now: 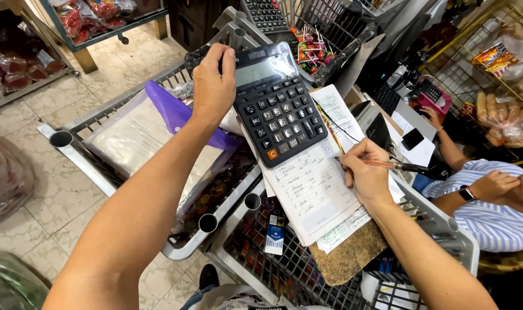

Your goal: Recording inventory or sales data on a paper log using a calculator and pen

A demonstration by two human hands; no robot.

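left arm stretches up from the bottom-left corner, bare forearm long and nearly straight, wrist level. left hand [214, 86] shows its back to the camera, knuckles up, fingers curled over and clamped in a firm grip, thumb tucked out of sight. right arm comes in from the bottom-right, forearm angled up and left, wrist slightly bent. right hand [366, 175] is closed in a writing pinch, thumb and forefinger pressed together, remaining fingers folded under.

Purple-edged plastic bag [141, 129] laid in a grey wire cart [72, 138], lollipops [310, 49] heaped in a basket, bread loaves [499, 117] shelved at right, a co-worker's striped sleeve [485, 209] seen nearby
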